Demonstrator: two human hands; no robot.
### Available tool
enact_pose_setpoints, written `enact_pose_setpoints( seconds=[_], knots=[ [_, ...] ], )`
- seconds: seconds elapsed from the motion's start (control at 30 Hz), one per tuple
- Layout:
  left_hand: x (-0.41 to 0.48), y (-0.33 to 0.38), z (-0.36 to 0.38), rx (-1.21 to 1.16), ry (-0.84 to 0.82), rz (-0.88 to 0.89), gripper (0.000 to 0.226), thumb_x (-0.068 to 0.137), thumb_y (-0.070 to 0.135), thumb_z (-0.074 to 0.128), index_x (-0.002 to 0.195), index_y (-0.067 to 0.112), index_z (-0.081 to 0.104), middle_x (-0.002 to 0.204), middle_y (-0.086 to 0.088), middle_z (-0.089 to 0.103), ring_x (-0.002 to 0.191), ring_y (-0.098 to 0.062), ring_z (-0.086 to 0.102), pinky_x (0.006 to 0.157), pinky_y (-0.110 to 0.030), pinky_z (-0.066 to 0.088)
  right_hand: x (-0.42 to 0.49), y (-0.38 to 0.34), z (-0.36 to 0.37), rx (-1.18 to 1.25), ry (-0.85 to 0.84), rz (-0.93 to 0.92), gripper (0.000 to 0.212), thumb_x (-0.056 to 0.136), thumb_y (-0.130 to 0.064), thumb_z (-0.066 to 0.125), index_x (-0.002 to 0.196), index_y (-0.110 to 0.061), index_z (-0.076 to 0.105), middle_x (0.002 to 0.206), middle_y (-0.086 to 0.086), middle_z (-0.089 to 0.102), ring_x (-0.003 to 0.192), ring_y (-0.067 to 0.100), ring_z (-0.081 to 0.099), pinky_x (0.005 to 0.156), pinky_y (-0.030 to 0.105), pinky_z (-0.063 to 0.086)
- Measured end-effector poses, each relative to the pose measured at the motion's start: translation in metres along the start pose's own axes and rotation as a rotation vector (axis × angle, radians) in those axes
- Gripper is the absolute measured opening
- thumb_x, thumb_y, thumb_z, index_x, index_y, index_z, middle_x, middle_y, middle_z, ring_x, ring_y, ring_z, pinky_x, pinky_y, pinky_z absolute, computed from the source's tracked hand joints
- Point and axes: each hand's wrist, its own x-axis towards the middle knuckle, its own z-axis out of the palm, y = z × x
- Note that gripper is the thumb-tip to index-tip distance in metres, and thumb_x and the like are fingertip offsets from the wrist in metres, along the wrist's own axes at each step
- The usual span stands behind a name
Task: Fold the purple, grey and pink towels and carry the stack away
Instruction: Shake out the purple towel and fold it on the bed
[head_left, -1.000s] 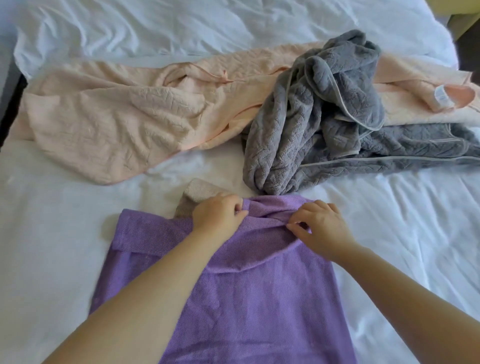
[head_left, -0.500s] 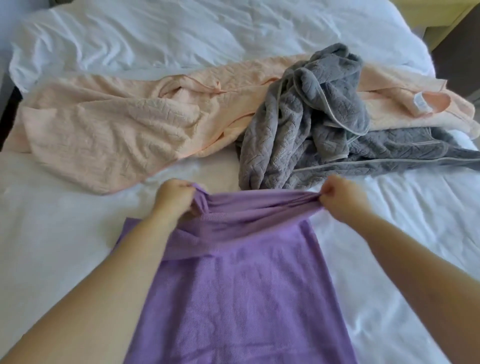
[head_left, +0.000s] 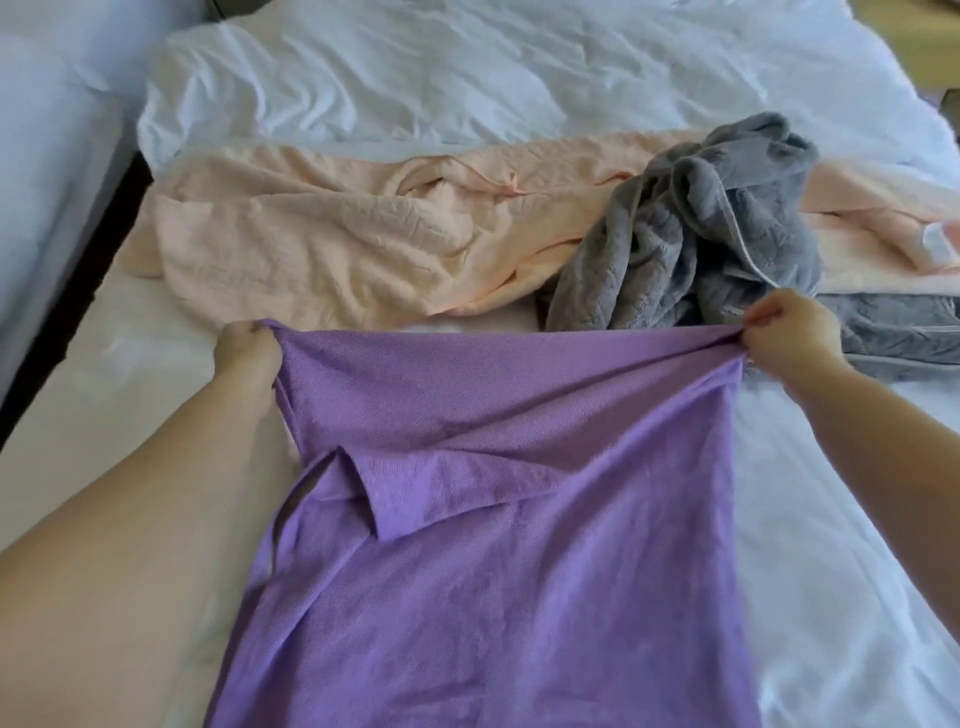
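The purple towel stretches from the bottom edge of the view up to my hands, its far edge pulled taut between them. My left hand grips the far left corner. My right hand grips the far right corner. A fold crosses the towel's middle. Beyond it the pink towel lies crumpled across the bed, and the grey towel is heaped on the pink one's right part.
Everything lies on a bed with a white sheet and a rumpled white duvet at the far end. The bed's dark left edge borders a second white bed at far left.
My hands have moved apart along the purple towel's far edge, from its middle out to the corners, and have lifted and spread the bunched edge wide.
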Motion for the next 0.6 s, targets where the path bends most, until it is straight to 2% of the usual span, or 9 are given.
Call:
enact_pose_setpoints(
  seconds=[0.1, 0.17, 0.27, 0.33, 0.37, 0.43, 0.47, 0.53, 0.6],
  knots=[
    [0.000, -0.010, -0.003, 0.143, 0.046, 0.124, 0.037, 0.088, 0.004, 0.035, 0.097, 0.011, 0.070, 0.095, -0.012, 0.064, 0.089, -0.032, 0.060, 0.080, -0.041, 0.051, -0.001, 0.002, 0.008, -0.003, -0.038, 0.001, 0.020, 0.079, -0.001, 0.055, 0.094, -0.010, 0.065, 0.104, 0.019, 0.065, 0.099, 0.036, 0.059, 0.085, 0.040, 0.046],
    [0.000, -0.023, -0.002, 0.265, -0.045, 0.172, 0.031, 0.087, 0.004, 0.036, 0.095, 0.006, 0.066, 0.093, -0.017, 0.064, 0.085, -0.033, 0.058, 0.078, -0.040, 0.049, -0.009, 0.001, 0.013, -0.046, -0.105, -0.040, 0.024, 0.080, -0.003, 0.060, 0.103, -0.008, 0.063, 0.113, 0.022, 0.059, 0.101, 0.038, 0.056, 0.089, 0.041, 0.044],
    [-0.005, -0.034, 0.007, 0.393, -0.171, 0.245, 0.017, 0.085, 0.008, 0.052, 0.098, 0.001, 0.060, 0.083, -0.013, 0.059, 0.079, -0.026, 0.055, 0.072, -0.037, 0.046, -0.027, -0.003, 0.023, -0.141, -0.103, -0.291, 0.034, 0.076, 0.000, 0.063, 0.109, -0.005, 0.063, 0.114, 0.024, 0.054, 0.102, 0.039, 0.054, 0.092, 0.041, 0.042],
    [-0.006, -0.032, 0.014, 0.358, -0.171, 0.246, 0.027, 0.088, 0.015, 0.059, 0.113, 0.005, 0.057, 0.099, -0.010, 0.065, 0.094, -0.027, 0.061, 0.085, -0.035, 0.046, -0.034, -0.008, 0.032, -0.176, -0.129, -0.443, 0.031, 0.076, -0.003, 0.067, 0.107, -0.006, 0.065, 0.112, 0.021, 0.057, 0.097, 0.039, 0.056, 0.090, 0.044, 0.044],
    [-0.006, -0.029, 0.017, 0.350, -0.172, 0.248, 0.027, 0.090, 0.019, 0.059, 0.115, 0.008, 0.057, 0.104, -0.010, 0.066, 0.098, -0.028, 0.062, 0.088, -0.036, 0.046, -0.034, -0.010, 0.037, -0.211, -0.151, -0.461, 0.030, 0.079, -0.008, 0.067, 0.109, -0.008, 0.064, 0.116, 0.018, 0.056, 0.097, 0.039, 0.057, 0.091, 0.045, 0.045],
    [-0.003, -0.021, 0.025, 0.444, -0.180, 0.280, 0.019, 0.089, 0.026, 0.059, 0.104, 0.014, 0.061, 0.106, -0.010, 0.067, 0.099, -0.031, 0.062, 0.084, -0.034, 0.047, -0.032, -0.012, 0.045, -0.256, -0.209, -0.362, 0.033, 0.086, -0.018, 0.063, 0.118, -0.012, 0.059, 0.126, 0.015, 0.052, 0.105, 0.039, 0.055, 0.094, 0.049, 0.043],
    [-0.002, -0.017, 0.028, 0.531, -0.171, 0.291, 0.023, 0.088, 0.032, 0.061, 0.104, 0.015, 0.061, 0.110, -0.011, 0.065, 0.102, -0.032, 0.060, 0.084, -0.034, 0.047, -0.029, -0.013, 0.049, -0.244, -0.244, -0.281, 0.036, 0.088, -0.021, 0.061, 0.123, -0.014, 0.055, 0.129, 0.015, 0.051, 0.110, 0.039, 0.052, 0.096, 0.050, 0.042],
    [-0.002, -0.015, 0.033, 0.689, -0.150, 0.271, 0.046, 0.083, 0.044, 0.065, 0.118, 0.016, 0.056, 0.125, -0.014, 0.053, 0.113, -0.035, 0.054, 0.093, -0.040, 0.046, -0.027, -0.011, 0.054, -0.243, -0.292, -0.185, 0.038, 0.091, -0.025, 0.056, 0.127, -0.015, 0.051, 0.128, 0.015, 0.053, 0.116, 0.038, 0.048, 0.097, 0.048, 0.041],
    [-0.002, -0.016, 0.036, 0.737, -0.175, 0.269, 0.053, 0.085, 0.042, 0.065, 0.129, 0.015, 0.051, 0.132, -0.017, 0.045, 0.117, -0.038, 0.051, 0.099, -0.044, 0.044, -0.027, -0.008, 0.057, -0.360, -0.284, -0.201, 0.034, 0.090, -0.029, 0.056, 0.123, -0.020, 0.055, 0.122, 0.013, 0.059, 0.116, 0.037, 0.047, 0.096, 0.046, 0.040]
  ],
)
